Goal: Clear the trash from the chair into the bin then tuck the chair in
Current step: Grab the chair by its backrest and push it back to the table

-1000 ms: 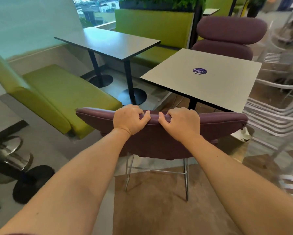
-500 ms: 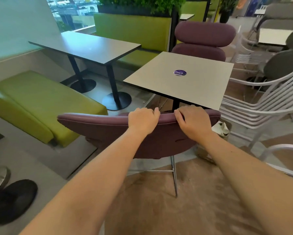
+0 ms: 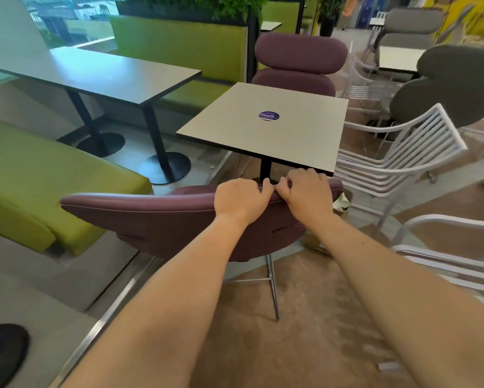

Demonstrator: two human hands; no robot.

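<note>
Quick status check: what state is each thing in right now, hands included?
Left hand: gripping the chair's top edge.
Right hand: gripping the same edge, beside the left.
Purple chair: upright, backrest at the table's near edge.
Square table: bare except a round sticker.
Bin: crumpled trash inside.

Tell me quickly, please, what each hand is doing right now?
Left hand: closed, gripping the top edge of the purple chair backrest.
Right hand: closed, gripping the same backrest edge, right beside the left.
</note>
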